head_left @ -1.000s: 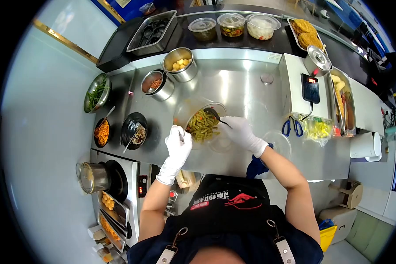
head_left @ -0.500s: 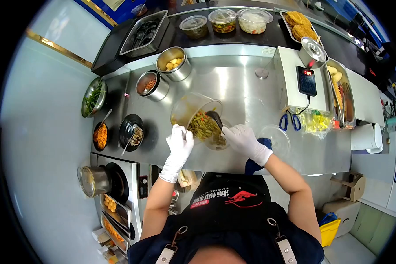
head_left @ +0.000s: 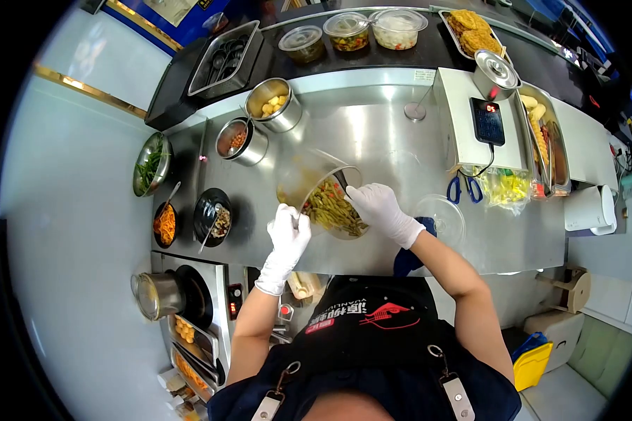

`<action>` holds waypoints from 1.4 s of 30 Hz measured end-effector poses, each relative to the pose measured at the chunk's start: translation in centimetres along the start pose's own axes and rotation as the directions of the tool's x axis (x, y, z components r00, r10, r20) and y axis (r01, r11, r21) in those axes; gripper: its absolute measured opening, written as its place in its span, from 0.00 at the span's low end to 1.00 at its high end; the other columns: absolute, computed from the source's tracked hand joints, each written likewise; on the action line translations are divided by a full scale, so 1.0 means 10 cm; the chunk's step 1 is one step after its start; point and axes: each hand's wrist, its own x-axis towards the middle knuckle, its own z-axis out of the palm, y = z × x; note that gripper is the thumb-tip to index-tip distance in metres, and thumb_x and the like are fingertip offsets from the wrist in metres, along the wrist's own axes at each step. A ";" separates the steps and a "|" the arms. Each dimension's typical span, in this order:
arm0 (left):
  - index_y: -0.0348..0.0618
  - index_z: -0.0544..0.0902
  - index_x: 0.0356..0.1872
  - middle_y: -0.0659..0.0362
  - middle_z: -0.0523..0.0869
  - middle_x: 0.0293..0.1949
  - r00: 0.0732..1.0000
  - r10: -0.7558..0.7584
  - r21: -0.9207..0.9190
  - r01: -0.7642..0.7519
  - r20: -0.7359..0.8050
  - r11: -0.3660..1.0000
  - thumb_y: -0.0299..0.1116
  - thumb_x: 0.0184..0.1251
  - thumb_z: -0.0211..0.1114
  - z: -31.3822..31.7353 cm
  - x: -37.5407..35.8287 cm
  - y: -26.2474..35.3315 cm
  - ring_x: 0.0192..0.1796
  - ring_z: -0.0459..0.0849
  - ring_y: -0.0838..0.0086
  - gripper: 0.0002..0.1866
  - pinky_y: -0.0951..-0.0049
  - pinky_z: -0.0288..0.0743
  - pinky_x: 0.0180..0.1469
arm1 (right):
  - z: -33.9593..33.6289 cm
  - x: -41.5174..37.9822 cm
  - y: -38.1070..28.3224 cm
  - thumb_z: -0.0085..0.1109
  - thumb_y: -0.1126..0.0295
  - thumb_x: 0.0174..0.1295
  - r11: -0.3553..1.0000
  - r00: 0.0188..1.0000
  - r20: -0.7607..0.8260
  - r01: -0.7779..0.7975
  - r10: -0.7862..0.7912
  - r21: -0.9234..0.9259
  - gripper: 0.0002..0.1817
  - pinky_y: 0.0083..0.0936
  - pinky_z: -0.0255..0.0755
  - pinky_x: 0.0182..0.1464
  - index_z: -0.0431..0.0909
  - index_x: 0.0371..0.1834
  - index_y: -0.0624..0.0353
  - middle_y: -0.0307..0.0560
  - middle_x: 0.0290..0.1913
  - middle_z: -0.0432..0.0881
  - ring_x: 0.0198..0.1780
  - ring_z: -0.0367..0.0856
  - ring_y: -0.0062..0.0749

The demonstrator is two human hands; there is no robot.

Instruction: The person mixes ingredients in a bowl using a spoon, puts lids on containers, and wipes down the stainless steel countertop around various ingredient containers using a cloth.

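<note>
A clear plastic tub [head_left: 296,181] stands tilted on the steel counter, its mouth turned toward me. Cut green beans [head_left: 328,208] with red bits lie along its lower side. My gloved left hand [head_left: 288,231] is closed on the near rim of the tub. At the right side of the opening, my gloved right hand [head_left: 381,210] is wrapped round a black spoon [head_left: 340,178]. The spoon's lower end is hidden by the beans or the hand. A clear round lid [head_left: 448,219] lies to the right of that hand, and a dark blue cloth [head_left: 407,261] lies beneath the wrist.
Left of the tub are a black bowl [head_left: 207,205], a dish of shredded orange food [head_left: 164,226] and two steel pots, one holding yellow pieces [head_left: 274,105]. On the right, blue scissors [head_left: 463,188] lie below a scale display [head_left: 487,121]. Lidded tubs [head_left: 398,29] line the back shelf.
The black spoon has gone from lying across the beans to a steeper position by the far rim. My right hand has risen slightly toward the tub's mouth. My left hand keeps its hold.
</note>
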 end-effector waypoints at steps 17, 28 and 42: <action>0.43 0.68 0.27 0.58 0.70 0.20 0.997 0.069 0.040 -0.068 -0.018 0.997 0.17 0.46 0.62 0.07 -0.07 -0.15 0.14 0.69 0.65 0.12 0.67 0.65 0.17 | -0.26 -0.59 -0.15 0.60 0.67 0.57 0.996 0.983 0.185 -0.016 0.000 0.084 0.10 0.30 0.71 0.25 0.74 0.39 0.58 0.40 0.22 0.76 0.24 0.78 0.35; 0.41 0.66 0.26 0.60 0.67 0.18 0.987 -0.151 -0.075 0.147 -0.050 0.986 0.17 0.51 0.61 0.05 -0.01 -0.11 0.15 0.66 0.74 0.11 0.74 0.63 0.20 | 0.22 -0.02 -0.06 0.61 0.66 0.57 0.998 0.995 -0.096 0.026 -0.033 -0.065 0.11 0.28 0.69 0.24 0.75 0.38 0.59 0.37 0.19 0.72 0.21 0.75 0.31; 0.41 0.63 0.23 0.61 0.64 0.17 0.951 -0.277 -0.117 0.261 -0.141 0.958 0.17 0.52 0.59 0.10 0.05 -0.08 0.17 0.62 0.76 0.12 0.75 0.61 0.22 | 0.10 0.43 -0.34 0.47 0.76 0.64 -0.199 0.269 0.392 -0.541 0.880 0.817 0.08 0.21 0.74 0.24 0.75 0.35 0.71 0.51 0.24 0.82 0.21 0.80 0.28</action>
